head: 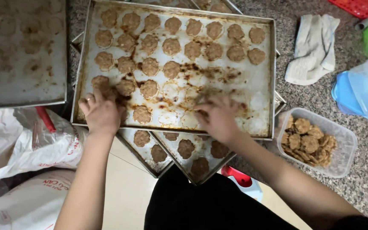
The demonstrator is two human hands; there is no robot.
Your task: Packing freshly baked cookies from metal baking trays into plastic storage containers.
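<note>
A metal baking tray (260,81) holds several round brown cookies (171,46) in rows, with greasy bare patches on its right half. My left hand (102,111) rests on the tray's near left corner, fingers curled over a cookie there. My right hand (218,117) is on the tray's near middle, fingers down on the sheet and blurred; whether it holds a cookie is unclear. A clear plastic tub (346,140) to the right holds several loose cookies (309,142).
More trays with cookies (186,149) are stacked under the top one. An emptied tray (22,51) lies at the left over white sacks (30,145). A white cloth (314,47), a blue-lidded clear container (363,89) and a red basket (358,6) sit on the speckled counter.
</note>
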